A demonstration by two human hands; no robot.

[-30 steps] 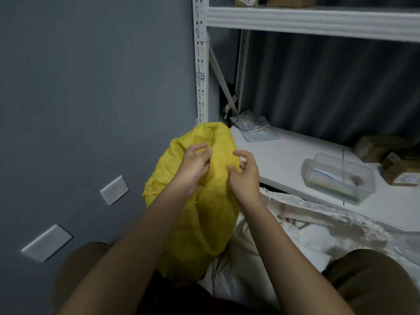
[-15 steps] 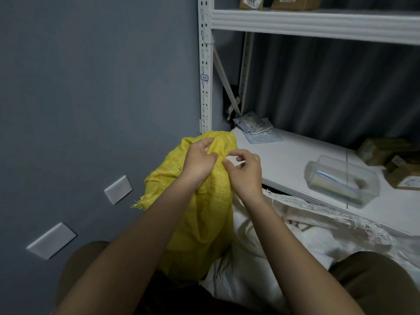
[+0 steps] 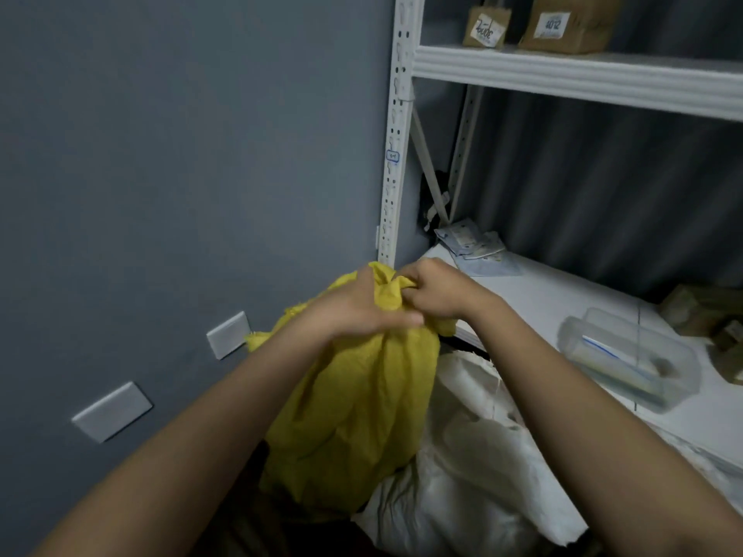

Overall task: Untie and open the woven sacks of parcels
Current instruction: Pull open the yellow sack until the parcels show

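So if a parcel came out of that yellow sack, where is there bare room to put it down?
The lower shelf is bare between the flat packets at its back corner and the clear tub. Right of the tub, brown boxes crowd it. Below, the yellow sack and white sack fill the space, with both hands busy.

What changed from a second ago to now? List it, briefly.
Both hands closed in on the gathered top of the yellow sack: the left hand now lies across its neck and the right hand pinches the bunched fabric at the tip. The sack is still closed. The white sack and clear box stayed put.
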